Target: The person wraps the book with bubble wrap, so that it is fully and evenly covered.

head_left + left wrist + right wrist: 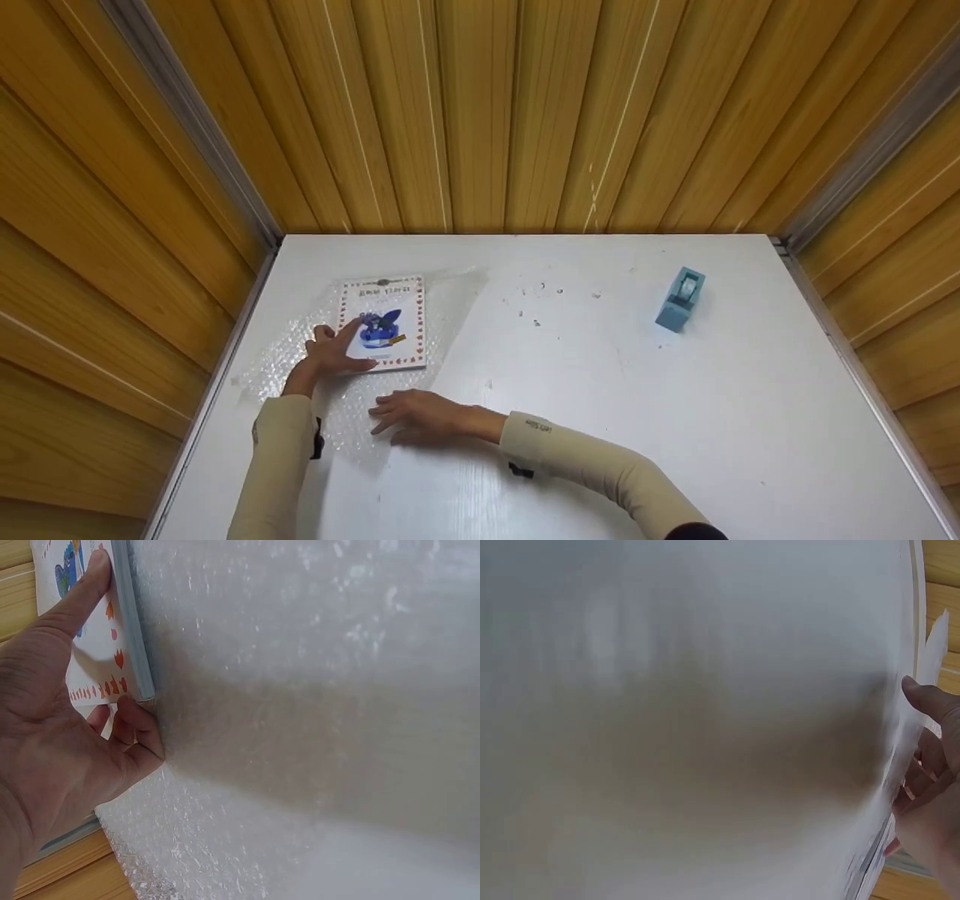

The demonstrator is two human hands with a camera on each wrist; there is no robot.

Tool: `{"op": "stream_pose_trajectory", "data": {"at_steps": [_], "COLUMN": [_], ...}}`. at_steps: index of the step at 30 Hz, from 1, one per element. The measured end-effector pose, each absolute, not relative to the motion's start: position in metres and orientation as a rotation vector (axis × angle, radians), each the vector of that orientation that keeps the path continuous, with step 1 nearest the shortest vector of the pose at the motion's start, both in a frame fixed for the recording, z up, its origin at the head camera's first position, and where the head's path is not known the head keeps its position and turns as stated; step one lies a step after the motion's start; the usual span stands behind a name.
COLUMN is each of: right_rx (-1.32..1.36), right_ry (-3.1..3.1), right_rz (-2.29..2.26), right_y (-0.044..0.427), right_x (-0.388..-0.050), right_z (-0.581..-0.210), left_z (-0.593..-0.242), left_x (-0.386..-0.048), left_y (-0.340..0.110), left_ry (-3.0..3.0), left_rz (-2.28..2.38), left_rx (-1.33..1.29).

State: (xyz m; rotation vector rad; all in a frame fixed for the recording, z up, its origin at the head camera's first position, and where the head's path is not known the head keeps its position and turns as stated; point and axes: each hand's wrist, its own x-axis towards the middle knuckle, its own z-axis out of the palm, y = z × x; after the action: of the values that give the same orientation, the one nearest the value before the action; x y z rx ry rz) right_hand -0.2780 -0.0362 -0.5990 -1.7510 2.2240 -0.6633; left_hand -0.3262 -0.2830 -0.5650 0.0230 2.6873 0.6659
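Observation:
A book [409, 322] with a white cover, a blue picture and a red patterned border lies on a sheet of bubble wrap [289, 360] at the left of the table. My left hand [334, 352] rests on its lower left part, thumb along the bottom edge and index finger stretched over the cover. In the left wrist view the remaining fingers [139, 727] bend down beside the book's corner. My right hand [424, 416] lies over the lower right edge of the wrap, fingers spread and pointing left. Whether its fingertips touch the wrap cannot be told.
A blue tape dispenser [681, 300] stands at the right back of the white table [637, 420]. Small dark specks [536, 322] lie between it and the wrap. Wood-patterned walls [480, 120] enclose the back and both sides.

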Motion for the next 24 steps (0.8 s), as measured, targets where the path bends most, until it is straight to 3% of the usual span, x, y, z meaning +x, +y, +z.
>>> {"op": "stream_pose_trajectory", "data": {"at_steps": [17, 24], "right_rx": [-1.725, -1.429], "right_ry": [2.226, 2.179], "right_rz": [-0.861, -1.192], "right_y": [-0.045, -0.05], "right_x": [-0.278, -0.286], "right_z": [-0.603, -0.603], "left_z": [-0.565, -0.561], "left_x": [-0.326, -0.325], "left_y": [-0.282, -0.283], "left_ry": [2.655, 2.63], "left_rz": [0.704, 0.694], "left_rx": [-0.015, -0.004]}}
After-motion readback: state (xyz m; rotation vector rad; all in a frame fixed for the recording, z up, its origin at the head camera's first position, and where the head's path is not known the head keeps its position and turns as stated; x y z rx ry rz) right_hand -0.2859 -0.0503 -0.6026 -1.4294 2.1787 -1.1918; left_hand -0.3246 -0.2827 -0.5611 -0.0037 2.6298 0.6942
